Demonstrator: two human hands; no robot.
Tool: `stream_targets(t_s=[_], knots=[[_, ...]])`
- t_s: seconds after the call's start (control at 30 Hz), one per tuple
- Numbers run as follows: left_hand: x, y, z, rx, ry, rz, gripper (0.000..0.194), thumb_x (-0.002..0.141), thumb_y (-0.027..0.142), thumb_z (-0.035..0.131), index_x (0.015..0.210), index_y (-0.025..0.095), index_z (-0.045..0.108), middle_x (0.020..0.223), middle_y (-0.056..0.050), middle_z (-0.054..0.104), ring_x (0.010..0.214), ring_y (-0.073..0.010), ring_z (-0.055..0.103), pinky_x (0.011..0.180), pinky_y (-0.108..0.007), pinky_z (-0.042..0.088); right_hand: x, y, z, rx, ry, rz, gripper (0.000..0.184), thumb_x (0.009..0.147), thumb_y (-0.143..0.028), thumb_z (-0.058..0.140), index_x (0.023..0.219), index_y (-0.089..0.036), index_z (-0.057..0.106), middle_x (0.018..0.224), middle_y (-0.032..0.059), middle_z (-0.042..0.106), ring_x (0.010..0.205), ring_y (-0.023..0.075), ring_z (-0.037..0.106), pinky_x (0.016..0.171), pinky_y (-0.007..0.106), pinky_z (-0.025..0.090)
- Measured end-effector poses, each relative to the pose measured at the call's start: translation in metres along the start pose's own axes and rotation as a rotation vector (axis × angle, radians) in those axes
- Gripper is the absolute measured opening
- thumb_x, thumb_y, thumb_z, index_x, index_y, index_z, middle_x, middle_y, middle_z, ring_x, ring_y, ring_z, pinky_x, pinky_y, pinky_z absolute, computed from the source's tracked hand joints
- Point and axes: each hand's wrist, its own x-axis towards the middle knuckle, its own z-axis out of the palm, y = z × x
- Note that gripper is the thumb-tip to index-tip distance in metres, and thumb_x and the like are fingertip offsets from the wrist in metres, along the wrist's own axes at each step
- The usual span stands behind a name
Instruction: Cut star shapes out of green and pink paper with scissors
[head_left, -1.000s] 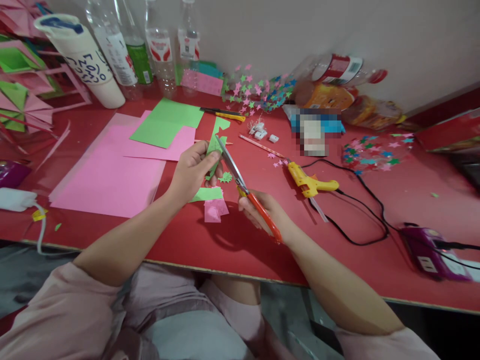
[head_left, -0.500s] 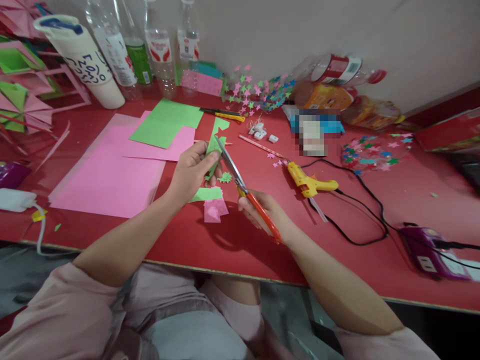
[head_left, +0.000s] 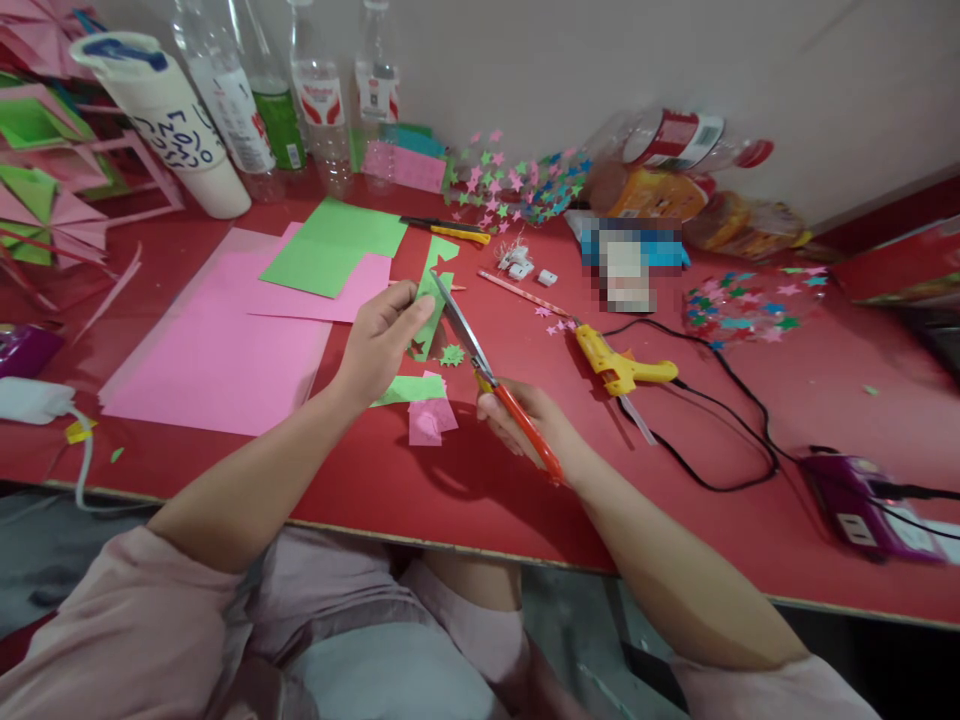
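Observation:
Between its thumb and fingers my left hand (head_left: 384, 335) pinches a green paper strip (head_left: 429, 322) with star-shaped gaps cut in it. My right hand (head_left: 529, 425) grips scissors (head_left: 474, 345) with red-orange handles, their blades pointing up and left. The blade tips meet the strip's right edge near the upper star gap. Just below lie a small pile of green cut pieces (head_left: 452, 355), another green paper strip (head_left: 411, 389) and pink paper scraps (head_left: 433, 421).
Pink sheets (head_left: 217, 340) and a green sheet (head_left: 334, 250) lie to the left. A yellow glue gun (head_left: 622, 365) with a black cord is at right. Behind are a utility knife (head_left: 450, 230), a patterned pencil (head_left: 521, 290), plastic bottles (head_left: 319, 110) and a white tumbler (head_left: 172, 130).
The green strip has straightened slightly, and the left fingers that showed beneath it are now out of sight. The scissors stay almost in place.

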Motion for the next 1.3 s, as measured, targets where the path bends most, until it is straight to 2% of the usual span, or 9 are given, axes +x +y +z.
stream_targets(t_s=[0.1, 0.2, 0.4, 0.7, 1.3], knots=[[0.003, -0.001, -0.003, 0.036, 0.087, 0.066, 0.023, 0.081, 0.032, 0.055, 0.063, 0.018, 0.048, 0.055, 0.003, 0.051, 0.05, -0.0057, 0.048, 0.05, -0.02, 0.041, 0.0, 0.001, 0.0, 0.018, -0.022, -0.013, 0.047, 0.077, -0.065, 0.05, 0.066, -0.019, 0.043, 0.047, -0.0084, 0.033, 0.039, 0.0059, 0.03, 0.041, 0.023, 0.022], [0.005, -0.004, -0.005, 0.002, 0.11, 0.073, 0.017, 0.078, 0.026, 0.058, 0.065, 0.018, 0.051, 0.053, 0.005, 0.05, 0.047, -0.0051, 0.047, 0.048, -0.02, 0.04, 0.001, 0.003, -0.001, 0.056, -0.047, -0.022, 0.047, 0.078, -0.064, 0.049, 0.068, -0.019, 0.044, 0.046, -0.0089, 0.033, 0.037, 0.0057, 0.03, 0.039, 0.023, 0.022], [0.002, -0.007, -0.003, -0.087, 0.05, -0.001, 0.016, 0.074, 0.021, 0.059, 0.061, 0.018, 0.049, 0.049, 0.005, 0.054, 0.046, -0.0053, 0.05, 0.048, -0.019, 0.041, 0.002, 0.005, 0.0, 0.149, -0.128, -0.045, 0.051, 0.078, -0.069, 0.046, 0.071, -0.019, 0.045, 0.042, -0.0098, 0.034, 0.033, 0.0058, 0.028, 0.035, 0.022, 0.025], [0.001, -0.007, -0.002, -0.152, 0.037, -0.029, 0.017, 0.072, 0.024, 0.062, 0.062, 0.018, 0.05, 0.049, 0.005, 0.057, 0.045, -0.0054, 0.052, 0.048, -0.02, 0.042, -0.002, 0.002, 0.003, 0.19, -0.144, -0.032, 0.049, 0.079, -0.067, 0.045, 0.072, -0.018, 0.046, 0.044, -0.009, 0.035, 0.035, 0.0053, 0.029, 0.036, 0.021, 0.025], [-0.001, -0.011, 0.002, -0.197, 0.014, -0.074, 0.023, 0.072, 0.032, 0.066, 0.062, 0.018, 0.05, 0.052, 0.005, 0.058, 0.048, -0.005, 0.053, 0.051, -0.019, 0.044, -0.006, 0.004, 0.015, 0.24, -0.052, 0.039, 0.045, 0.081, -0.063, 0.046, 0.068, -0.02, 0.044, 0.042, -0.0093, 0.034, 0.031, 0.0046, 0.027, 0.032, 0.02, 0.025]])
